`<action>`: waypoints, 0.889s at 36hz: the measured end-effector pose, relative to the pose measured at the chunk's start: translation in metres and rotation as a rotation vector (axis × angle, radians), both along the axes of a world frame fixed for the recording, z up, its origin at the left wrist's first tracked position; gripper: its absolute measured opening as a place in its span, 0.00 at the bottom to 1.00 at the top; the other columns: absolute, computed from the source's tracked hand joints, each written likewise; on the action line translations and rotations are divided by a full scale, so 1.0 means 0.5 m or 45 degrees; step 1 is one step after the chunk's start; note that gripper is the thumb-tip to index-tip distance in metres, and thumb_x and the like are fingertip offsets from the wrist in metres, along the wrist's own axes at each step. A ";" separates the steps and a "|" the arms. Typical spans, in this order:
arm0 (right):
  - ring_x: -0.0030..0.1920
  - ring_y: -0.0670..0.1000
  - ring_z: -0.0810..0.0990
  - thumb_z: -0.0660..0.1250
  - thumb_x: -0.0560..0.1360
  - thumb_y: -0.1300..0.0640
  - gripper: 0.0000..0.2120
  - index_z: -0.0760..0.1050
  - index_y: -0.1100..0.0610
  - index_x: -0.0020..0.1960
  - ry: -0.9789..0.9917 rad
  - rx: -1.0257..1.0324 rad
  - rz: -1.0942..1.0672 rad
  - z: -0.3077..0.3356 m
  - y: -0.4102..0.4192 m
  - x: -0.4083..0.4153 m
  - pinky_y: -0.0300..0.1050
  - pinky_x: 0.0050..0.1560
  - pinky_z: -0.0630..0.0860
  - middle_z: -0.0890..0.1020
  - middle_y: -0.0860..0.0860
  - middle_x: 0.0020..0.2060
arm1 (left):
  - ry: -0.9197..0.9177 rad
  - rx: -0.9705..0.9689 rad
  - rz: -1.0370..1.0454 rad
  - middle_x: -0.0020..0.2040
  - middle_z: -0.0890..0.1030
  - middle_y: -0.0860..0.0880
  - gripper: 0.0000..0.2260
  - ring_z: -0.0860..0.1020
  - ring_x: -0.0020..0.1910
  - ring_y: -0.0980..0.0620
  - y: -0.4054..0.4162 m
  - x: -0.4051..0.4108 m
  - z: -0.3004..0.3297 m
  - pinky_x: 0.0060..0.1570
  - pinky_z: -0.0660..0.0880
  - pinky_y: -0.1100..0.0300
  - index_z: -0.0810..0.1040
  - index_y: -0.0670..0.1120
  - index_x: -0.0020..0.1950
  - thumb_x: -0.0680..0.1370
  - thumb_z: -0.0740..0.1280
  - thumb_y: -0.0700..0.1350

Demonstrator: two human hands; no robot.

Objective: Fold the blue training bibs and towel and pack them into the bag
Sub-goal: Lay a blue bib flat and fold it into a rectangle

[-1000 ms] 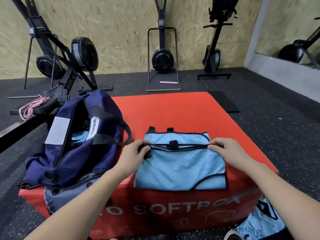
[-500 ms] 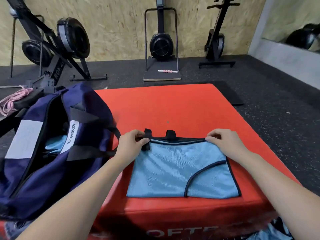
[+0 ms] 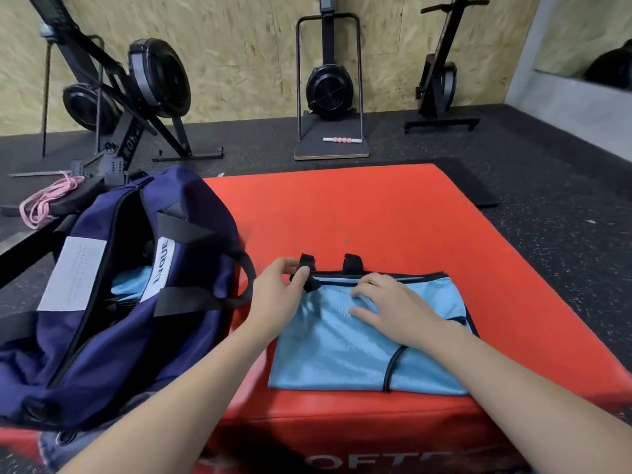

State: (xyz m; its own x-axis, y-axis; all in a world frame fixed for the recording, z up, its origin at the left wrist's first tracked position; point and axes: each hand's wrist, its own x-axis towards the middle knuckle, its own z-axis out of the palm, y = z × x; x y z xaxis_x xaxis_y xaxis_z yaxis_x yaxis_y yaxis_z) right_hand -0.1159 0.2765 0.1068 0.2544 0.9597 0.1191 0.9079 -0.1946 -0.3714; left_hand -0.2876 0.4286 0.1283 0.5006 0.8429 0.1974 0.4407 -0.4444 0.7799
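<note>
A light blue training bib (image 3: 335, 357) with black trim lies folded flat near the front edge of the red soft box (image 3: 393, 217). My left hand (image 3: 278, 295) pinches the bib's far left corner by a black strap. My right hand (image 3: 386, 309) rests flat on the bib's upper middle, fingers spread. The navy bag (image 3: 113, 302) sits unzipped on the box's left side, with more light blue fabric (image 3: 131, 285) showing inside it.
Rowing machines (image 3: 136, 90) and a ski trainer (image 3: 330, 87) stand along the plywood wall behind. A pink rope (image 3: 48, 200) lies on the floor at the left. Grey denim (image 3: 58, 446) pokes out under the bag. Dark rubber floor surrounds the box.
My right hand has left the bib's far right corner and moved to its middle, now lying flat. The left hand keeps its pinch on the left corner. The camera tilted slightly.
</note>
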 end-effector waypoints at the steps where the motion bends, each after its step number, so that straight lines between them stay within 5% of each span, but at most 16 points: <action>1: 0.64 0.47 0.70 0.64 0.79 0.41 0.19 0.75 0.49 0.65 0.013 0.001 -0.005 0.001 0.002 -0.002 0.45 0.65 0.68 0.72 0.43 0.63 | -0.059 -0.054 -0.007 0.53 0.80 0.58 0.11 0.80 0.50 0.57 -0.008 -0.002 0.004 0.49 0.71 0.63 0.78 0.50 0.60 0.80 0.66 0.52; 5: 0.67 0.47 0.67 0.64 0.78 0.39 0.23 0.70 0.47 0.70 0.042 -0.023 -0.009 0.000 0.008 0.001 0.48 0.67 0.68 0.68 0.41 0.68 | -0.221 -0.145 -0.122 0.59 0.77 0.61 0.14 0.76 0.56 0.66 -0.027 -0.002 0.009 0.52 0.69 0.76 0.73 0.51 0.67 0.82 0.64 0.48; 9: 0.66 0.47 0.67 0.63 0.79 0.39 0.24 0.68 0.46 0.72 0.067 -0.053 -0.012 0.003 0.014 0.008 0.46 0.66 0.67 0.68 0.40 0.68 | 0.120 0.137 -0.330 0.66 0.76 0.55 0.16 0.71 0.68 0.56 -0.016 -0.001 -0.018 0.68 0.65 0.61 0.74 0.48 0.69 0.82 0.62 0.50; 12: 0.65 0.45 0.66 0.64 0.79 0.42 0.20 0.71 0.46 0.70 0.104 -0.065 -0.009 0.010 0.014 0.023 0.44 0.67 0.66 0.70 0.40 0.67 | 0.540 0.287 -0.353 0.76 0.66 0.52 0.19 0.57 0.78 0.52 -0.011 -0.001 -0.037 0.76 0.51 0.43 0.70 0.51 0.72 0.83 0.58 0.56; 15: 0.64 0.46 0.68 0.64 0.80 0.49 0.14 0.74 0.46 0.65 -0.002 -0.062 -0.061 0.020 0.006 0.057 0.47 0.68 0.65 0.73 0.41 0.64 | 0.661 0.450 -0.325 0.78 0.63 0.51 0.19 0.52 0.79 0.50 -0.012 0.002 -0.043 0.76 0.44 0.41 0.69 0.52 0.73 0.83 0.56 0.56; 20: 0.64 0.48 0.71 0.65 0.80 0.48 0.11 0.78 0.46 0.62 -0.117 -0.088 -0.257 0.030 -0.033 0.129 0.50 0.67 0.66 0.77 0.41 0.61 | 0.544 0.771 -0.219 0.60 0.77 0.50 0.11 0.72 0.63 0.44 -0.021 0.013 -0.045 0.60 0.64 0.46 0.81 0.49 0.56 0.80 0.64 0.52; 22: 0.61 0.48 0.75 0.66 0.79 0.46 0.11 0.80 0.46 0.60 -0.058 -0.087 -0.294 0.030 -0.046 0.145 0.50 0.64 0.70 0.79 0.41 0.58 | 0.554 0.795 -0.234 0.55 0.76 0.52 0.11 0.72 0.56 0.47 -0.032 0.022 -0.041 0.53 0.64 0.51 0.81 0.50 0.54 0.81 0.61 0.53; 32: 0.49 0.47 0.79 0.73 0.73 0.44 0.06 0.83 0.44 0.47 0.034 -0.149 -0.375 0.052 -0.090 0.166 0.51 0.52 0.77 0.82 0.41 0.44 | 0.783 0.580 -0.248 0.64 0.74 0.49 0.23 0.68 0.67 0.46 -0.062 0.124 -0.040 0.64 0.63 0.47 0.74 0.51 0.66 0.80 0.56 0.64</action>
State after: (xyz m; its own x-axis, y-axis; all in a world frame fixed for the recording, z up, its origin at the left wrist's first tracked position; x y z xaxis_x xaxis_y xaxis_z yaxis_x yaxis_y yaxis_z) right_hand -0.0328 0.2314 0.1326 0.5248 0.8512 0.0016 0.7964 -0.4903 -0.3541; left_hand -0.2255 0.3976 0.1084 0.7621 0.6317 0.1420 0.6155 -0.7749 0.1439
